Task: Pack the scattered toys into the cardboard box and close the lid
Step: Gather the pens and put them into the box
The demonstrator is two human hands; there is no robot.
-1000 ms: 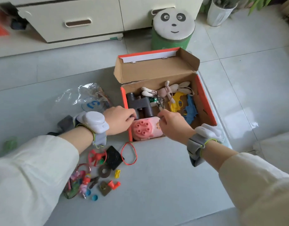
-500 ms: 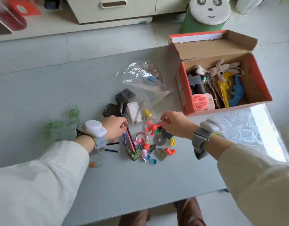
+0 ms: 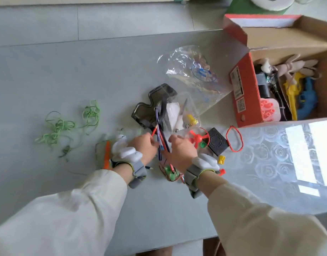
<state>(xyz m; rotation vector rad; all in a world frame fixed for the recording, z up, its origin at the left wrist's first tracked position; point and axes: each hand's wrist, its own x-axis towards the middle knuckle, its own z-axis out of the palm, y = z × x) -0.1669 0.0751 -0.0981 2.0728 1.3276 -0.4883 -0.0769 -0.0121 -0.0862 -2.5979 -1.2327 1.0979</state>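
Observation:
The open cardboard box [image 3: 245, 97], red outside, stands at the right with its lid up. Inside lie a pink toy [image 3: 269, 109], a yellow gun [image 3: 291, 91], a blue gun [image 3: 307, 98] and a plush rabbit [image 3: 291, 67]. At the table's middle my left hand [image 3: 145, 145] grips a bundle of pencils [image 3: 159, 133], red and blue. My right hand [image 3: 181, 152] is close against it over the same pile, its fingers curled and hidden from view. Around them lie a red propeller toy [image 3: 197, 138], a black square piece [image 3: 217, 142] and a green-and-red toy [image 3: 170, 172].
A clear plastic bag [image 3: 194, 71] and a dark plastic tray [image 3: 155, 104] lie beyond the hands. Green strings [image 3: 66, 126] are scattered at the left, an orange pen [image 3: 107, 154] by my left wrist. A red rubber band [image 3: 234, 138] and small yellow piece [image 3: 221, 159] lie at the right.
Both hands left the box and moved left to the toy pile. My left hand took hold of the pencils; my right hand closed in beside it.

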